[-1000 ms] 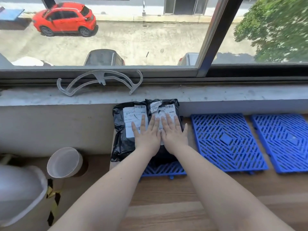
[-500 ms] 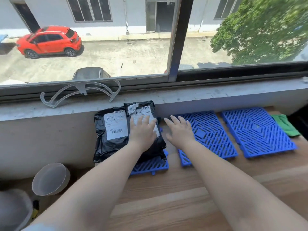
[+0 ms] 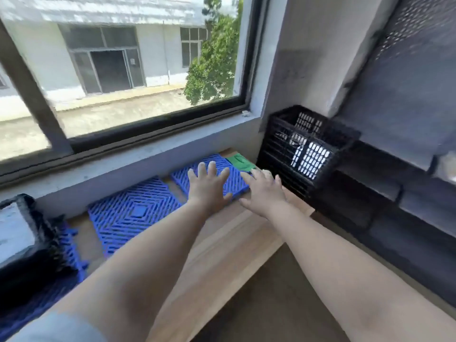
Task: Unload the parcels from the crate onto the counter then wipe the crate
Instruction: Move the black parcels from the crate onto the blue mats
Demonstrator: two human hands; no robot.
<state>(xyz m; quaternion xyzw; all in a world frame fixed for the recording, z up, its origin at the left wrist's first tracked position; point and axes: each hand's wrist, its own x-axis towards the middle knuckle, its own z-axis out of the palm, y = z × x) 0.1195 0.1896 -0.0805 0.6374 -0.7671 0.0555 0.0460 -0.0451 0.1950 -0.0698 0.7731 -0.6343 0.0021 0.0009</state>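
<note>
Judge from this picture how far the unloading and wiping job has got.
Done: black parcels lie on the counter at far left. In hand: both hands, left and right, reach empty and open toward the crate; white shows through its slats, but whether that is more parcels is unclear. Left: finish unloading and wipe; the green cloth lies untouched.

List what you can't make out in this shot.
- Crate contents, head view: dark lattice walls hide the inside.
- Parcels: cut off by the left edge, blurred.
- Green cloth: partly behind the right hand.
- Far blue mat: partly under the left hand.
</note>
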